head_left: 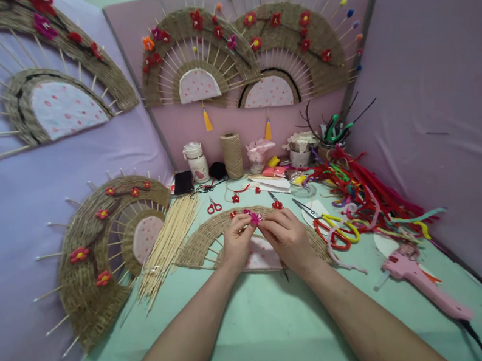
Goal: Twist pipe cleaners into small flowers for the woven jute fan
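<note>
My left hand [237,241] and my right hand [283,236] meet above a half-round woven jute fan [199,244] lying flat on the green table [264,318]. Both pinch a small magenta pipe-cleaner flower [255,219] between their fingertips. Small red flowers [277,204] lie on the fan's far edge just beyond my fingers. The fan's pale pink centre [261,258] shows under my wrists.
A bundle of bamboo skewers [168,245] and a finished fan [97,260] lie left. Red scissors [214,206], yellow-handled scissors [326,218], piled pipe cleaners [363,191] and a pink glue gun [417,277] sit right. A twine spool [232,155], jars and a phone [183,182] stand behind.
</note>
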{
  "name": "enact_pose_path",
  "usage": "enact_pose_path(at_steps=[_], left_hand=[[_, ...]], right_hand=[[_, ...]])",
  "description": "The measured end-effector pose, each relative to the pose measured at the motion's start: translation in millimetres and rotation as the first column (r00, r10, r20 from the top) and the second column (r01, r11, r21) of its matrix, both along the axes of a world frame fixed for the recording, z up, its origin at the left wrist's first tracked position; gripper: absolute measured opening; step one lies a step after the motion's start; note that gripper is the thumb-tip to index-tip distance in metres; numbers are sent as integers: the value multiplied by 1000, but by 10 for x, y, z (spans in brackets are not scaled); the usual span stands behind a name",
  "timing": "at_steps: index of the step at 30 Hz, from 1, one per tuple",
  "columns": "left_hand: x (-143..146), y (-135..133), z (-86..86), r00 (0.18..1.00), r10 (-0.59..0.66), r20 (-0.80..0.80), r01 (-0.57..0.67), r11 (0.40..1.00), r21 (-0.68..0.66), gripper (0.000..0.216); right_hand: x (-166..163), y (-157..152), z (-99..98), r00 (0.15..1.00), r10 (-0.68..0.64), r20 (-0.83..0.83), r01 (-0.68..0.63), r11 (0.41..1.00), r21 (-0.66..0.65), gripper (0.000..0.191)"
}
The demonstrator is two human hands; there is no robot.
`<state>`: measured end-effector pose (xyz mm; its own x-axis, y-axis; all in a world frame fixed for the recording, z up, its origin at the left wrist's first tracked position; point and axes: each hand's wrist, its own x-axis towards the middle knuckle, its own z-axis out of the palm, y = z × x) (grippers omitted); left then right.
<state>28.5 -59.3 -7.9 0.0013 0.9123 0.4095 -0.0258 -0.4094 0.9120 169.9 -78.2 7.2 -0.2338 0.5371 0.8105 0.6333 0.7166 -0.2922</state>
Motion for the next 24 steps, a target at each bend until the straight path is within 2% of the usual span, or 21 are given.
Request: enact_pose_path(at_steps=[2,6,10,14,24], left_hand=[[-8,42,-39,998,-31,54,32,999,-34,15],[-26,101,-98,966,-105,237,152,970,-191,18],[-23,83,-82,934,-141,327,228,943,-243,20],[-6,53,-65,921,-197,337,279,936,-216,18],[-70,77,-106,936,-263,234,304,938,-164,10]], right_hand=[[5,7,-9,999,-2,-41,2,1000,3,15],[21,31,-47,989,-18,-146,17,1000,-10,16],[26,55,-84,992,-14,-122,13,1000,-10,15],[18,61,-97,996,-4,-93,5,1000,10,15],[34,48,-84,998,66,-8,-66,998,6,14]])
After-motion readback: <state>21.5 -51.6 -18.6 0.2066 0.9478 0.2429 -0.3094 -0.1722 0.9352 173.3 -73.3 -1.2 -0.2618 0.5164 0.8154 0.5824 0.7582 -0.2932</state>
